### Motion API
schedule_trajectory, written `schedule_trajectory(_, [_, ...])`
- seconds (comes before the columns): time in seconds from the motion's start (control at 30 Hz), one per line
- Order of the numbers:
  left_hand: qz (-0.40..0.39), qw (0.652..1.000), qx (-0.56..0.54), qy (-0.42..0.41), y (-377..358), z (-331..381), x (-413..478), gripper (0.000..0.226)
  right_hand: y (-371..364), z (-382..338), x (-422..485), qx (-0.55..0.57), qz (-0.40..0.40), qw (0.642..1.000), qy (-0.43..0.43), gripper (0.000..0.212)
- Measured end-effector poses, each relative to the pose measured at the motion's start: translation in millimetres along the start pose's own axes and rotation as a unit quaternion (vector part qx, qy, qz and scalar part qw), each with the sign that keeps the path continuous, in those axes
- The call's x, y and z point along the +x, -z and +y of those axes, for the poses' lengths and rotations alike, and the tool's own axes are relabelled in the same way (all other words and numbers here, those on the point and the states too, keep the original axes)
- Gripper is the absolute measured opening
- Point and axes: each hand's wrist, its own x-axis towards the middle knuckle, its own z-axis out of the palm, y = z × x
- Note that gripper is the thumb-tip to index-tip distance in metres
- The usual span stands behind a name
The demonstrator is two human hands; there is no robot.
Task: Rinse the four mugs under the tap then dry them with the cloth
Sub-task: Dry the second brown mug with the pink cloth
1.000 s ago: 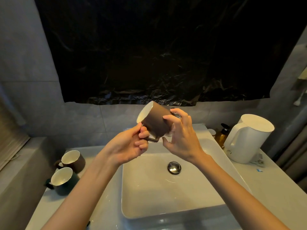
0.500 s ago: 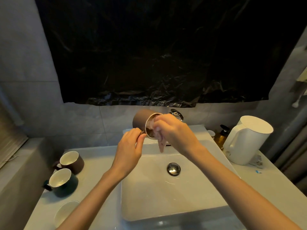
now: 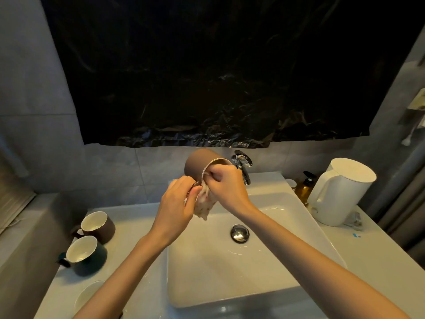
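Note:
A brown mug (image 3: 197,162) lies on its side in the air above the basin (image 3: 230,272), its mouth turned towards me. My left hand (image 3: 176,209) grips it at the handle. My right hand (image 3: 226,185) pushes a pale patterned cloth (image 3: 204,203) into the mug's mouth, fingers curled round the cloth; a tail of cloth hangs below. The chrome tap (image 3: 241,163) stands just right of the mug, and no water shows. On the counter at left sit another brown mug (image 3: 97,225), a dark green mug (image 3: 84,254) and the rim of a pale mug (image 3: 88,293), partly hidden by my left arm.
A white electric kettle (image 3: 338,192) stands on the counter at right, with an amber pump bottle (image 3: 304,187) beside it. The chrome drain plug (image 3: 239,233) sits in the basin floor. A black sheet (image 3: 218,77) covers the wall above the tap.
The mug was turned so its mouth now faces me instead of left. My right hand moved from the mug's outside to its opening and pushed the cloth in.

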Motion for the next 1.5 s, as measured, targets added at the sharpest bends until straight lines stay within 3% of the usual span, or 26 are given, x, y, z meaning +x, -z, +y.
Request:
schedule_trajectory(0.07, [-0.008, 1.000, -0.003, -0.010, 3.5, 2.4, 2.2, 0.018, -3.3, -3.7, -0.9, 0.082, 0.026, 0.994, -0.061, 0.027])
schedule_trajectory(0.13, [-0.009, 1.000, 0.013, -0.019, 5.9, 4.4, 4.1, 0.016, -3.5, -3.9, -1.5, 0.136, 0.000, 0.986, -0.093, 0.021])
schedule_trajectory(0.2, [-0.008, 1.000, 0.017, -0.017, 7.9, 4.7, 5.1, 0.016, -0.9, -0.7, -3.2, 0.103, -0.047, 0.993, -0.027, 0.020])
schedule_trajectory(0.27, [-0.011, 0.999, 0.022, -0.021, 10.2, 2.9, 6.3, 0.018, 4.2, 10.9, -2.0, -0.059, -0.117, 0.986, 0.103, 0.020])
schedule_trajectory(0.33, [-0.030, 0.998, 0.047, -0.029, 11.3, 0.8, 7.8, 0.021, 11.1, 25.8, 5.2, -0.277, -0.208, 0.919, 0.186, 0.022])
schedule_trajectory(0.4, [-0.068, 0.996, 0.051, -0.015, 10.9, -0.3, 8.5, 0.023, 19.8, 32.3, 13.6, -0.413, -0.245, 0.845, 0.236, 0.022])
schedule_trajectory(0.5, [-0.129, 0.992, 0.012, 0.006, 13.4, 1.1, 9.2, 0.030, 35.1, 35.3, 19.4, -0.403, -0.230, 0.803, 0.374, 0.027])
schedule_trajectory(0.53, [-0.142, 0.990, -0.009, 0.013, 15.9, 2.8, 10.0, 0.028, 38.2, 37.1, 19.4, -0.394, -0.195, 0.779, 0.447, 0.023])
schedule_trajectory(0.6, [-0.153, 0.987, -0.038, 0.027, 21.1, 5.1, 12.1, 0.025, 44.8, 34.9, 20.5, -0.384, -0.147, 0.719, 0.560, 0.036])
schedule_trajectory(0.67, [-0.158, 0.986, -0.050, 0.032, 23.3, 6.3, 12.8, 0.024, 46.7, 26.7, 23.8, -0.406, -0.161, 0.667, 0.603, 0.043])
schedule_trajectory(0.7, [-0.162, 0.985, -0.056, 0.034, 23.0, 7.4, 12.7, 0.024, 44.4, 25.8, 26.2, -0.418, -0.183, 0.665, 0.591, 0.036])
schedule_trajectory(0.8, [-0.167, 0.984, -0.048, 0.027, 20.8, 10.7, 11.9, 0.024, 33.6, 19.6, 24.7, -0.456, -0.260, 0.718, 0.457, 0.008])
schedule_trajectory(0.93, [-0.131, 0.990, -0.045, 0.022, 22.8, 11.6, 10.1, 0.023, 17.1, 15.8, 11.2, -0.502, -0.292, 0.772, 0.260, 0.027])
schedule_trajectory(1.07, [-0.122, 0.991, -0.052, 0.020, 21.4, 11.8, 5.3, 0.021, 18.6, 12.1, 4.4, -0.327, -0.293, 0.889, 0.129, 0.016])
schedule_trajectory(1.23, [-0.111, 0.992, -0.050, 0.022, 12.0, 11.0, 1.9, 0.023, 9.9, 16.6, -6.0, -0.141, -0.211, 0.966, 0.039, 0.035])
schedule_trajectory(1.37, [-0.113, 0.993, -0.039, -0.001, 5.8, 11.7, 4.2, 0.027, 3.5, 16.9, -18.6, 0.033, -0.092, 0.992, -0.080, 0.020])
schedule_trajectory(1.43, [-0.111, 0.993, -0.031, -0.009, 2.5, 13.6, 7.5, 0.026, 6.8, 15.0, -21.3, 0.143, -0.077, 0.974, -0.160, 0.026])
schedule_trajectory(1.5, [-0.103, 0.994, -0.025, -0.009, -1.6, 16.5, 11.1, 0.028, 21.9, 14.1, -21.9, 0.178, -0.096, 0.964, -0.176, 0.028])
